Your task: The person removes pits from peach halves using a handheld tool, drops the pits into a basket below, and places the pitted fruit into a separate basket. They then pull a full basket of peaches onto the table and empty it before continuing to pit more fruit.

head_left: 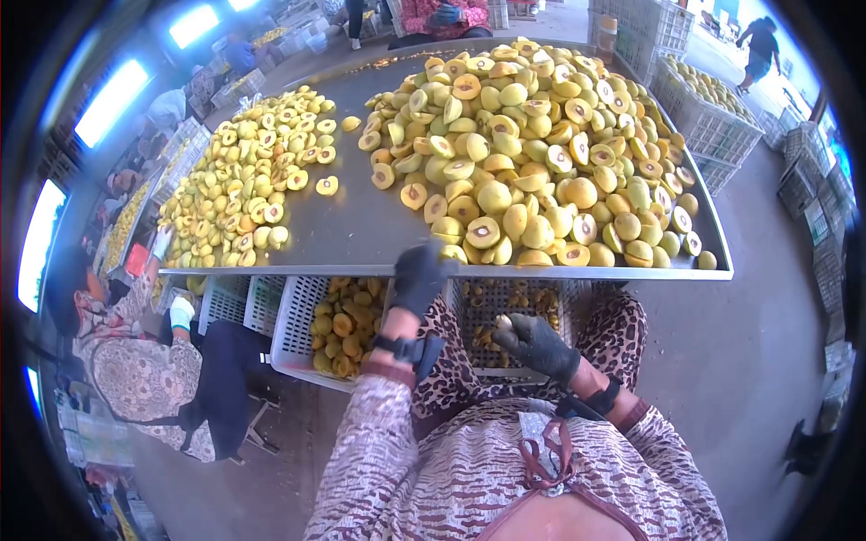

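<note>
My left hand (421, 278), in a dark glove, is at the front edge of the metal table (352, 216), beside the pile of halved yellow peaches (541, 171). Motion smears its fingers. My right hand (541, 347), in a dark grey glove, is closed low over my lap, above a crate (466, 311) with peach pieces and scraps. A small pale tip shows at its thumb and fingers; I cannot tell what it is. Many halves in the pile show brown pits or red-brown centres.
A second peach heap (244, 180) covers the table's left side. Below it stands a white crate (290, 334) of peach halves (347, 325). A co-worker (153, 370) sits at left; another person (445, 16) is across the table. Stacked crates (713, 135) stand at right.
</note>
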Available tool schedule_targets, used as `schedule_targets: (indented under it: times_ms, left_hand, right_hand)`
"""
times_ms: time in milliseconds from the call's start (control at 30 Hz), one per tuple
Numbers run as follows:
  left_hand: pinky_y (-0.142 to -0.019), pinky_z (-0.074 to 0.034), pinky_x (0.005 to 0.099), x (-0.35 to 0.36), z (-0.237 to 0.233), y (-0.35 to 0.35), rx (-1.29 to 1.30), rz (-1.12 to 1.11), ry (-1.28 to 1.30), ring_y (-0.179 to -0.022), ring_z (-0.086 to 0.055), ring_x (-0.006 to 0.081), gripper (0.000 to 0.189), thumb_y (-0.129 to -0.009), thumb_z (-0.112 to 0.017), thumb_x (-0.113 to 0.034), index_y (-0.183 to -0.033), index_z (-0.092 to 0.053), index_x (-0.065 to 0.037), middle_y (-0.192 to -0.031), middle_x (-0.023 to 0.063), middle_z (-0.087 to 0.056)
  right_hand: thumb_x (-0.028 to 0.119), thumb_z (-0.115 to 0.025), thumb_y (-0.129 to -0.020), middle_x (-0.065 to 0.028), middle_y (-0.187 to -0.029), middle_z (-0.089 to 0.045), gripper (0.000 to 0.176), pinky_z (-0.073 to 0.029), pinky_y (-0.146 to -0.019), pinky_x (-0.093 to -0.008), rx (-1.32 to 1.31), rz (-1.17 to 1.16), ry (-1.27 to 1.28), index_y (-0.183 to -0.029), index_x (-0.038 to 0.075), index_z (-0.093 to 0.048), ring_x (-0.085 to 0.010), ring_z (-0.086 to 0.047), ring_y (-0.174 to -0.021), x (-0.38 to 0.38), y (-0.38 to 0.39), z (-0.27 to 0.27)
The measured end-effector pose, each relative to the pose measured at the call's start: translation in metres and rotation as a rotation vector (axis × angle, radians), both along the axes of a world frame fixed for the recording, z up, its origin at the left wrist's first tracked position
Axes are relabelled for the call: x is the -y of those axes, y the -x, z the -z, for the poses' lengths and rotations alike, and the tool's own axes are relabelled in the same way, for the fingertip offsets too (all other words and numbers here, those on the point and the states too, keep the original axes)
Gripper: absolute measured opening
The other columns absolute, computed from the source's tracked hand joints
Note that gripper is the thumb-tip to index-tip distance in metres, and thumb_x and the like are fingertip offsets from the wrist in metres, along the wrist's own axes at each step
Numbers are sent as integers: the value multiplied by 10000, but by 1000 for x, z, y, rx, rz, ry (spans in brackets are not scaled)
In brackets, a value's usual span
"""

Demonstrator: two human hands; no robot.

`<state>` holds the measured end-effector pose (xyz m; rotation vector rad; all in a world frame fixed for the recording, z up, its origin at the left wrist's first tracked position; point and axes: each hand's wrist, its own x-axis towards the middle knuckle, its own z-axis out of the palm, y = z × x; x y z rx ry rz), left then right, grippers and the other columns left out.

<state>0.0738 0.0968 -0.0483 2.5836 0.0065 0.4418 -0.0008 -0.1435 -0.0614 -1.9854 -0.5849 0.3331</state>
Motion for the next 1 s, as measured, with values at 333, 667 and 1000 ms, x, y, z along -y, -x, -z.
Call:
schedule_targets:
  times_ms: [333,667,1000]
  left_hand:
    - [-699,-524,353,-18,24,-38,-120,313,668,-740,-646,219,319,-725,-806,-168,-906,-627,24,-799,136,-674]
    - [-926,-503,354,0,33,-12,321,154,281,-990,-634,230,290,-911,-499,-55,-1145,-652,24,-1062,139,-671]
    - [-959,-485,410,49,17,-26,103,158,309,-1080,-620,383,450,-858,-690,-249,-1191,-608,43,-1118,253,-649]
  right_hand:
    - [275,-581,-969,-27,-678,-530,298,-422,-576,-319,-12,177,-404,-896,-13,-579,-98,-457,-652,-11,-15,-38]
    - [189,-600,-929,-142,-701,-558,232,-453,-635,-349,30,186,-400,-917,-42,-577,-159,-534,-666,-51,-47,-3]
    - [191,-582,-959,20,-785,-553,190,-421,-616,-274,-424,402,-612,-965,1,-597,-79,-493,-712,-36,-40,-1]
